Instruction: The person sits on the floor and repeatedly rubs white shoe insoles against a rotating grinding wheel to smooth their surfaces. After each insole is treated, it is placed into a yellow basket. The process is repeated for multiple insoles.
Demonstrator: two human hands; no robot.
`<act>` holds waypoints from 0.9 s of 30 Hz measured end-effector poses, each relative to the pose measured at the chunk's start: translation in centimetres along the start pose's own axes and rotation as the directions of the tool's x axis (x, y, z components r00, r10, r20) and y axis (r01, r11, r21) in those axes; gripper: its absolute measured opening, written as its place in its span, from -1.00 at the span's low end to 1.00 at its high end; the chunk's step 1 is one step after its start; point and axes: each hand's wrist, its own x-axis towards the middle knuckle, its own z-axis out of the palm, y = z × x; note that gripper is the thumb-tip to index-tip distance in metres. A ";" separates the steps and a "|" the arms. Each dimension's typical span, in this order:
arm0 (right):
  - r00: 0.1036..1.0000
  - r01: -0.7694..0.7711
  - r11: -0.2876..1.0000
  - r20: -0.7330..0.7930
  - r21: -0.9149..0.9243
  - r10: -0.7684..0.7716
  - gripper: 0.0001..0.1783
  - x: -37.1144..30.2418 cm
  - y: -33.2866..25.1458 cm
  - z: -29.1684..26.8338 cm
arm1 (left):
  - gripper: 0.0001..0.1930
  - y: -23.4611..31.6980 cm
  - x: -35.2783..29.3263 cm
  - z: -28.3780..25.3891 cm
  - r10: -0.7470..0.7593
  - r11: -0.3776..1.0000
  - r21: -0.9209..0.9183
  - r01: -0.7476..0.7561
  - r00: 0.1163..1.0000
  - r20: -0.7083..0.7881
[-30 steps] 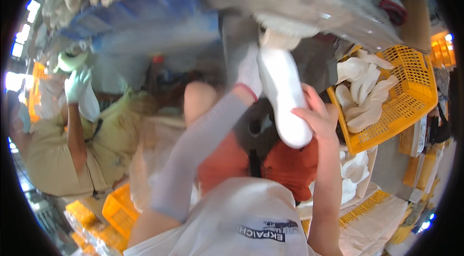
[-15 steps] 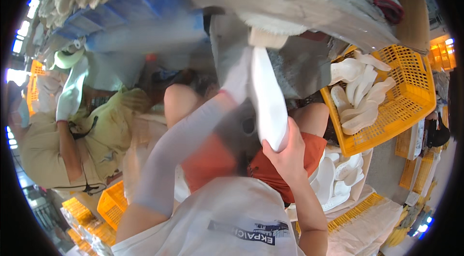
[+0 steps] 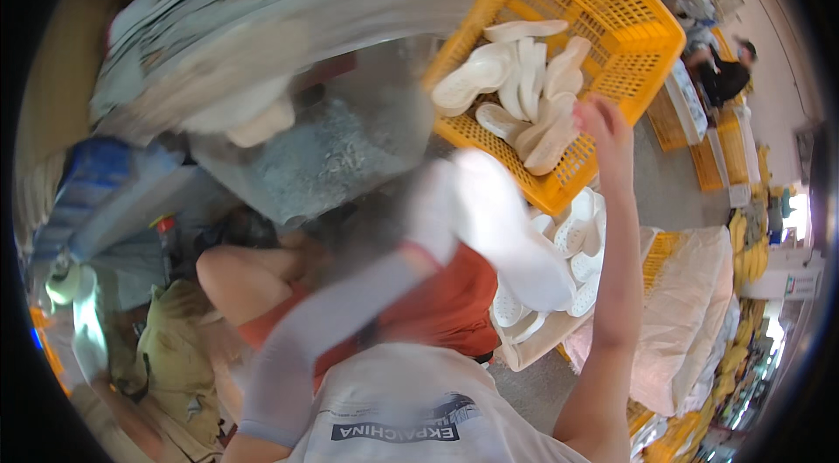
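right fingers: bare right hand (image 3: pixel 603 126), upper right of centre in the frame, fingers stretched out and released, tips at the near rim of the yellow basket (image 3: pixel 647 34), holding nothing
left fingers: left hand (image 3: pixel 433 209), gloved in white and badly blurred at the centre of the frame; it seems clenched round the heel end of a white sole (image 3: pixel 511 231), though the blur leaves the grip uncertain
white sole: long, pale, slanting from the centre down to the right, just below the basket and above an open sack (image 3: pixel 546 323) of more white soles
sleeve: grey arm cover (image 3: pixel 328 332) running from lower left up to the glove
doing the step well: my judgement is that the sole wants a firm hold by its end, with the free hand steadying the basket rim so the piece goes in flat on the pile (image 3: pixel 516 96) and does not slide off the edge
yellow basket: latticed plastic, tilted, top right of the frame, half full of white soles lying loose
other crates: more yellow crates (image 3: pixel 682 113) stacked at the right edge, near another person (image 3: pixel 721 74) in dark clothes
sacks: a large whitish sack (image 3: pixel 690 332) at lower right; a blue package (image 3: pixel 87 183) at the left
print: dark lettering on the white shirt (image 3: pixel 411 415) at the bottom centre
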 end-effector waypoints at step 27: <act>0.911 0.067 0.998 0.408 -0.007 -0.058 -0.18 -11.6 -7.0 16.9 | -0.65 -2.6 7.1 -10.2 -0.470 0.398 -0.902 0.165 0.881 -0.047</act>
